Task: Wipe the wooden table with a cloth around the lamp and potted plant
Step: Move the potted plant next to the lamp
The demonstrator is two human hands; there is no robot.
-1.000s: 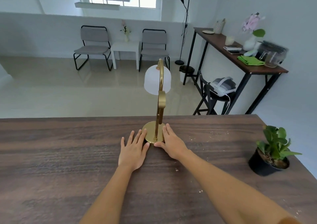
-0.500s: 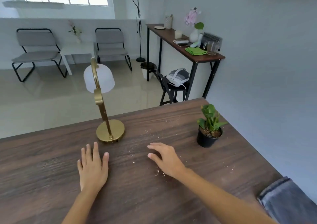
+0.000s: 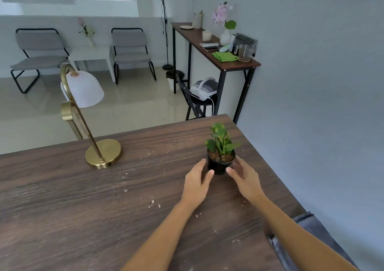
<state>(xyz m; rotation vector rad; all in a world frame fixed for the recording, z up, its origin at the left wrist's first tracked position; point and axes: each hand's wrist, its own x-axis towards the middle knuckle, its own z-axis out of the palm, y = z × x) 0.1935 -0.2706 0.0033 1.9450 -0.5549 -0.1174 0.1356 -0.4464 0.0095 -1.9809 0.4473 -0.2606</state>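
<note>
A small potted plant (image 3: 221, 156) in a black pot stands near the right end of the dark wooden table (image 3: 62, 208). My left hand (image 3: 197, 180) and my right hand (image 3: 245, 177) cup the pot from either side, fingers spread, thumbs at its front. I cannot tell whether they grip it firmly. The brass lamp (image 3: 103, 154) with a white shade stands at the table's far edge, left of the plant. Pale crumbs (image 3: 154, 203) lie scattered over the wood. A folded green cloth (image 3: 225, 56) lies on the side table at the wall.
The narrow side table (image 3: 239, 64) by the right wall carries a vase, glasses and books. A stool with a white headset (image 3: 203, 90) stands under it. Two grey chairs and a small white table (image 3: 91, 54) stand at the far wall. Blue denim (image 3: 307, 229) shows at the table's right edge.
Both hands left the lamp's base, passed flat over the table and moved right to the potted plant. The view turned right, so the lamp now sits at the left.
</note>
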